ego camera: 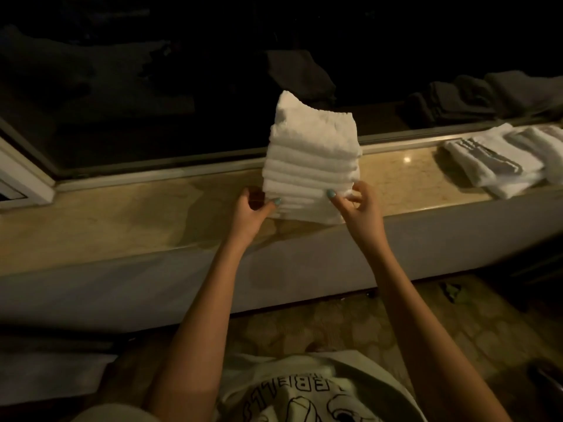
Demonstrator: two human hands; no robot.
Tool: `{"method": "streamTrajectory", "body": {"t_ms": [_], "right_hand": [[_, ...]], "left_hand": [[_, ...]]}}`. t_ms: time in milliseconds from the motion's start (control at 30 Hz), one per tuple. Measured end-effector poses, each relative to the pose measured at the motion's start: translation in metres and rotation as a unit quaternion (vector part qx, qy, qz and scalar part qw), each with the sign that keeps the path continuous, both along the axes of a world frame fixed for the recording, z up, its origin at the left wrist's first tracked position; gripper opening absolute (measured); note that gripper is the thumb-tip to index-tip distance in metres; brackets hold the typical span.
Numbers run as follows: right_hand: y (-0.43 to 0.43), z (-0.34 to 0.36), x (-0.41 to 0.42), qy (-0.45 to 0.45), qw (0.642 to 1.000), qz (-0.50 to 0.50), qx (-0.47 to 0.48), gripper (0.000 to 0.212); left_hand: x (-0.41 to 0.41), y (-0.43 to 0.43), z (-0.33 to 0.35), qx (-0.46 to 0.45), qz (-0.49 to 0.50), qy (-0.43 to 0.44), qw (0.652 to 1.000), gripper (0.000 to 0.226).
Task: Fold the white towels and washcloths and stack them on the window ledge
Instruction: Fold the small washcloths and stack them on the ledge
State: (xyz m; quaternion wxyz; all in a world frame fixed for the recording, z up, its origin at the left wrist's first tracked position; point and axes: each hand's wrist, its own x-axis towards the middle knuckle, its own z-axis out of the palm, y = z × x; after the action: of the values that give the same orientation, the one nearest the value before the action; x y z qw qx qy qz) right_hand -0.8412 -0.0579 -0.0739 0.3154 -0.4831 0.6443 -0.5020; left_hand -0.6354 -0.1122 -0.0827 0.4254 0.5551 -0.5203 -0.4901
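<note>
A stone window ledge [122, 220] runs under a dark window. Mid-ledge stands a stack of folded white washcloths [310, 159]. The left hand [249, 211] grips its lower left edge and the right hand [359, 205] pinches its lower right corner. Striped towels [493, 162] lie far right.

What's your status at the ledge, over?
Both on: left hand and right hand grip stack low down. It sits on ledge, near front edge. To the right, striped towels lie apart, not in the way.
</note>
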Motion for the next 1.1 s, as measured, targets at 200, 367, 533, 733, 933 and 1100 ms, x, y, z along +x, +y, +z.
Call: {"method": "streamTrajectory", "body": {"t_ms": [200,367,533,733,933,1100], "right_hand": [[0.010,-0.020,0.011,-0.015,0.998,-0.032,0.045,0.041],[0.009,-0.021,0.012,-0.112,0.991,-0.056,0.054,0.040],[0.014,-0.031,0.019,-0.122,0.986,-0.105,0.034,0.026],[0.006,-0.035,0.005,-0.076,0.991,-0.098,0.055,0.026],[-0.006,-0.027,-0.018,-0.017,0.996,-0.068,0.063,0.008],[-0.008,-0.025,-0.028,-0.002,0.998,-0.028,0.059,0.004]], "left_hand": [[-0.007,0.006,-0.011,0.041,0.037,0.032,0.998,0.024],[-0.009,0.006,-0.010,0.078,0.038,0.055,0.995,0.029],[-0.010,0.003,-0.011,0.079,0.040,0.033,0.996,0.029],[-0.018,0.006,-0.008,0.077,0.036,0.023,0.996,0.018],[-0.027,0.010,-0.018,0.058,0.020,-0.005,0.998,0.016],[-0.033,0.014,-0.023,0.036,0.043,0.008,0.998,0.011]]}}
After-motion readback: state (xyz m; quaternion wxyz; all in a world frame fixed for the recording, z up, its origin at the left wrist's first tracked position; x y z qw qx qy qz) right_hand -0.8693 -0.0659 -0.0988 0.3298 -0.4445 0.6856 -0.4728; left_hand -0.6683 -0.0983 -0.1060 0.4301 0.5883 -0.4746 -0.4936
